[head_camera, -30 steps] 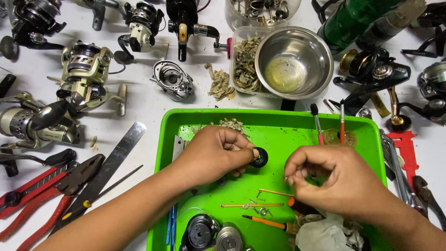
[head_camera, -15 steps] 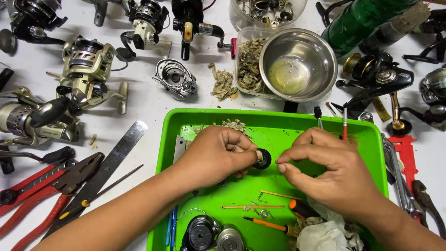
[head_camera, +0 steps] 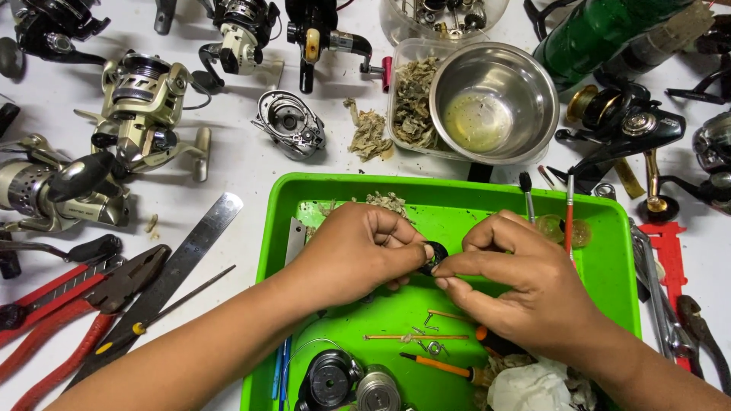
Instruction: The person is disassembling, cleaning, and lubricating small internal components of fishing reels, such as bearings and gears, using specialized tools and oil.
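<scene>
Small black ring-shaped part [head_camera: 435,255] held over the middle of the green tray [head_camera: 609,266], mostly hidden by fingers; its exact form cannot be made out. Left hand [head_camera: 358,255] grips it from the left, thumb and forefinger pinched on its edge. Right hand [head_camera: 518,285] meets it from the right, fingertips pressed to the same part, so both hands are closed together on it. On the tray floor below the hands: thin wooden sticks [head_camera: 415,336], small bent wire bits [head_camera: 432,348], an orange-handled small screwdriver [head_camera: 438,364], two round reel parts [head_camera: 350,380] at the near edge, crumpled white tissue [head_camera: 533,388] at the near right. Two fine brushes [head_camera: 548,202] lean on the tray's far right rim. Just beyond the tray, a steel bowl [head_camera: 495,103] with yellowish liquid sits in a clear plastic tub [head_camera: 415,99] holding dried shreds. Fishing reels [head_camera: 145,114] lie scattered across the white table to the left and along the far edge. Left of the tray: a steel ruler [head_camera: 183,262], red-handled pliers [head_camera: 68,304].
</scene>
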